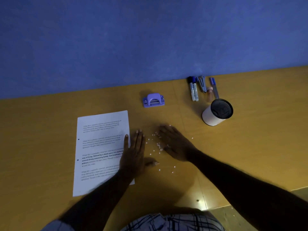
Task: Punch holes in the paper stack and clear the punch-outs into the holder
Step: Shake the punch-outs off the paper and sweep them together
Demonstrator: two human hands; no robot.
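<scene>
Toward the left side of the table [41, 134] lies the paper stack [101, 152], printed side up, with two punched holes along its left edge; the left hand [134, 152] rests flat with fingers open and together, palm down, its little finger over the stack's right edge and the rest on bare wood; just right of it the punch-outs [158, 145] — small white dots — are scattered loosely between the two hands, a few strays nearer the front edge; the right hand [176, 144] lies palm down, fingers spread flat, touching the scatter's right side; behind the hands, near the back edge, sits the purple hole punch [153, 100]; farther right a row of markers and pens [201, 88] lies against the blue wall [150, 39] — and in front of them stands the white holder [216, 112], upright, dark inside.
</scene>
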